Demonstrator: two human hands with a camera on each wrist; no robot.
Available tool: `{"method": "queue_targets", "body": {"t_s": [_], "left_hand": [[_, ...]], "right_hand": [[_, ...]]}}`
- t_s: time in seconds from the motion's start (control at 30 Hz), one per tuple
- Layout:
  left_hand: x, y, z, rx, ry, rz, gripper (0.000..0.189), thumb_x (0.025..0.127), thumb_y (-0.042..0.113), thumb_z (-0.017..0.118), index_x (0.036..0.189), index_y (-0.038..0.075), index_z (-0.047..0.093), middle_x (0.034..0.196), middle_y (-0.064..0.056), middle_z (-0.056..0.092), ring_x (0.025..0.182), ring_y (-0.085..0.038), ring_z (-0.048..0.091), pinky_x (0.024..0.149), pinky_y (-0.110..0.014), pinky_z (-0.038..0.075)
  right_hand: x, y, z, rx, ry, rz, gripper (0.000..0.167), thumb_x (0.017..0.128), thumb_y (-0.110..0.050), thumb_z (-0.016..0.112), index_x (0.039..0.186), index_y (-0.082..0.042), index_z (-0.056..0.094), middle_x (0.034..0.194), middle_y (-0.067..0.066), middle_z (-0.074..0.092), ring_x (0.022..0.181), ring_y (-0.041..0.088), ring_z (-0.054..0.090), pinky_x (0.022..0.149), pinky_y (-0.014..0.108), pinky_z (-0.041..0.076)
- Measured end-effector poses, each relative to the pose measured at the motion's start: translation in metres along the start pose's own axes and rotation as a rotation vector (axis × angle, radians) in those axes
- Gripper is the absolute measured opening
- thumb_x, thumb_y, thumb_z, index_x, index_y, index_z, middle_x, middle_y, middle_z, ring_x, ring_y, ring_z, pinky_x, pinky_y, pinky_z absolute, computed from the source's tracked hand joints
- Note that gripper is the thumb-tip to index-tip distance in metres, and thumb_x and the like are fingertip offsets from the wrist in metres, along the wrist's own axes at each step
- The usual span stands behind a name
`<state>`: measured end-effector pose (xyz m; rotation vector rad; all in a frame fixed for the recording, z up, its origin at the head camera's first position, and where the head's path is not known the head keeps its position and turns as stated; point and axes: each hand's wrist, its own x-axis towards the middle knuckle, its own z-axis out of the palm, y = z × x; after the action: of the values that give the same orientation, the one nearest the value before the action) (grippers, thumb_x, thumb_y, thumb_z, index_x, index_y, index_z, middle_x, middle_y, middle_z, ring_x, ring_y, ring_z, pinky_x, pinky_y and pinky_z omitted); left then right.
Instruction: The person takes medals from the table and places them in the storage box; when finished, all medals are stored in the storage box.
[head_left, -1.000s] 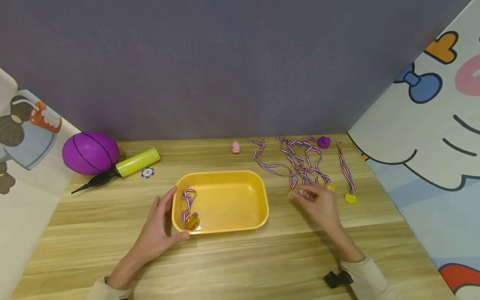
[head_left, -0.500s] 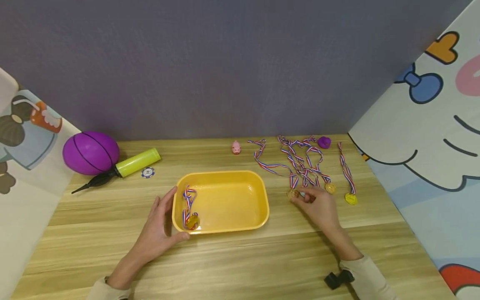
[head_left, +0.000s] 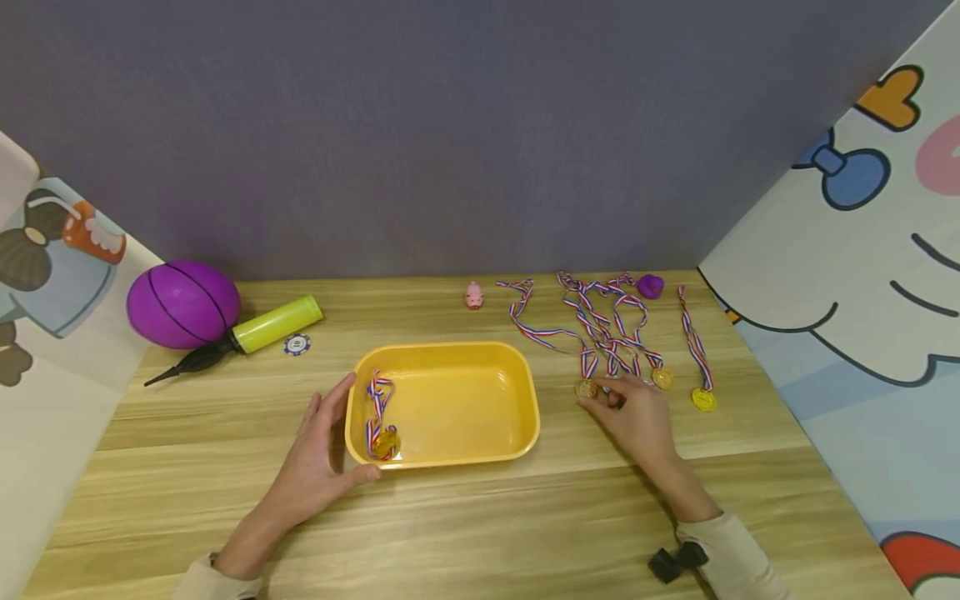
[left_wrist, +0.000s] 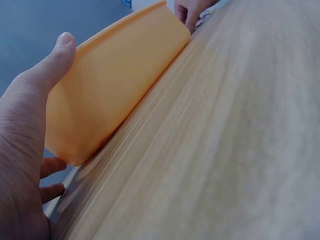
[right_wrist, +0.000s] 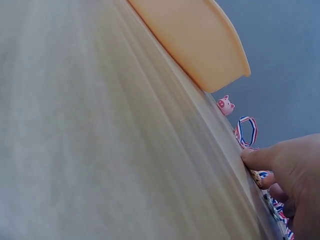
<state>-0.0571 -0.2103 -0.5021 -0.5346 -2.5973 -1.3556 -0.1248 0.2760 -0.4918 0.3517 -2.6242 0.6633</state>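
A yellow plastic tray [head_left: 457, 412] sits on the wooden table. My left hand [head_left: 311, 467] spans its left end, thumb at the near rim and fingers round the far side; in the left wrist view the thumb [left_wrist: 59, 57] lies against the tray wall. Inside the tray, at the left, lies a gold medal [head_left: 386, 443] with its striped ribbon. Right of the tray, my right hand [head_left: 637, 421] pinches the edge of another gold medal [head_left: 586, 389] low over the table. Its red, white and blue ribbon [head_left: 551, 337] trails back across the wood.
Other medals lie around the right hand, including a gold one [head_left: 662, 379] and a yellow one [head_left: 703, 400], with tangled ribbons [head_left: 600, 321] behind. A pink pig toy [head_left: 474, 295] and purple duck [head_left: 650, 286] stand at the back. A purple ball [head_left: 183, 304], green pump [head_left: 277, 325] and chip [head_left: 297, 344] lie left.
My right hand has closed its thumb and fingertips on the medal's edge, shifting slightly. The left hand and the tray have stayed in place.
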Motion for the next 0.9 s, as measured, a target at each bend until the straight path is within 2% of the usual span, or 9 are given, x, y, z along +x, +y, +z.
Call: {"method": "queue_targets", "body": {"t_s": [0.13, 0.4, 0.63, 0.9], "left_hand": [[-0.0002, -0.0003, 0.0000, -0.002, 0.000, -0.002, 0.126, 0.085, 0.075, 0.085, 0.179, 0.024, 0.019, 0.165, -0.024, 0.054, 0.156, -0.038, 0.048, 0.139, -0.059, 0.000], [-0.0009, -0.0012, 0.0004, -0.003, 0.000, -0.002, 0.125, 0.085, 0.074, 0.085, 0.179, 0.024, 0.019, 0.166, -0.023, 0.054, 0.157, -0.030, 0.047, 0.139, -0.058, 0.000], [-0.0006, -0.0012, 0.0004, -0.003, -0.003, -0.002, 0.125, 0.085, 0.073, 0.086, 0.179, 0.025, 0.019, 0.166, -0.023, 0.053, 0.157, -0.032, 0.047, 0.139, -0.058, 0.000], [-0.0001, -0.0012, 0.0003, -0.004, 0.000, 0.006, 0.125, 0.085, 0.075, 0.084, 0.179, 0.024, 0.019, 0.166, -0.023, 0.053, 0.157, -0.033, 0.047, 0.139, -0.058, 0.000]], "right_hand": [[0.0006, -0.0029, 0.0000, 0.012, 0.004, -0.005, 0.030, 0.077, -0.017, 0.104, 0.101, -0.007, 0.088, 0.068, -0.004, 0.056, 0.063, 0.008, 0.048, 0.057, 0.030, 0.045], [0.0005, -0.0026, 0.0008, 0.021, 0.005, -0.028, 0.030, 0.078, -0.015, 0.102, 0.102, -0.006, 0.087, 0.068, -0.002, 0.057, 0.062, 0.010, 0.047, 0.060, 0.032, 0.044], [0.0006, -0.0034, 0.0002, 0.029, 0.027, -0.044, 0.030, 0.079, -0.015, 0.101, 0.104, -0.005, 0.087, 0.069, 0.000, 0.059, 0.064, 0.012, 0.049, 0.066, 0.037, 0.043], [0.0047, -0.0080, -0.0054, 0.053, 0.049, -0.015, 0.031, 0.081, -0.018, 0.098, 0.106, -0.004, 0.087, 0.070, -0.001, 0.060, 0.066, 0.015, 0.051, 0.068, 0.035, 0.042]]}}
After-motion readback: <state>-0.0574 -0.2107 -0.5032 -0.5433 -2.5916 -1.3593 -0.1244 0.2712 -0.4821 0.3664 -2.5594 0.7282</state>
